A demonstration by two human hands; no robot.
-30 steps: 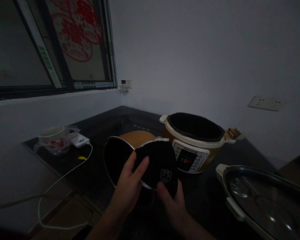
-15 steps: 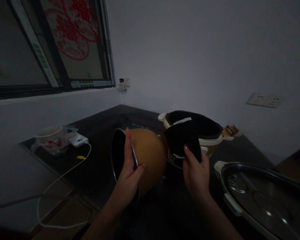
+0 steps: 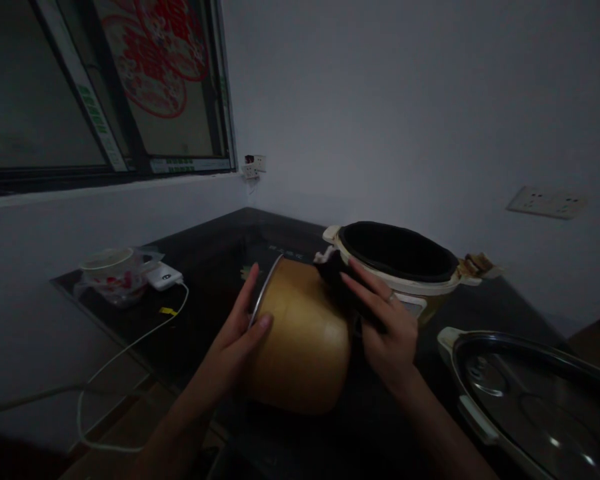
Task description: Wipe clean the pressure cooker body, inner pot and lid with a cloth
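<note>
A golden-brown inner pot [image 3: 303, 340] lies tipped on its side, its rim toward the left. My left hand [image 3: 240, 330] grips that rim, thumb on the outer wall and fingers toward the inside. In my right hand [image 3: 387, 327] is a black cloth [image 3: 343, 283] with a whitish edge, pressed against the upper right of the pot near its base. Behind my right hand stands the rice cooker body [image 3: 430, 287], its dark cavity uncovered. The cooker's detached lid [image 3: 540, 407] rests at the lower right, inner side up. The inside of the pot is hidden.
A bowl in a plastic bag [image 3: 113, 273] and a white power bank [image 3: 165, 275] with a cable stand on the left of the dark table [image 3: 200, 240]. A yellow scrap [image 3: 169, 311] lies nearby. Wall sockets [image 3: 545, 202] are at the right.
The pot has turned so its outer wall faces me more and its opening no longer shows. My right hand has brought the cloth left onto the pot, knuckles now upward.
</note>
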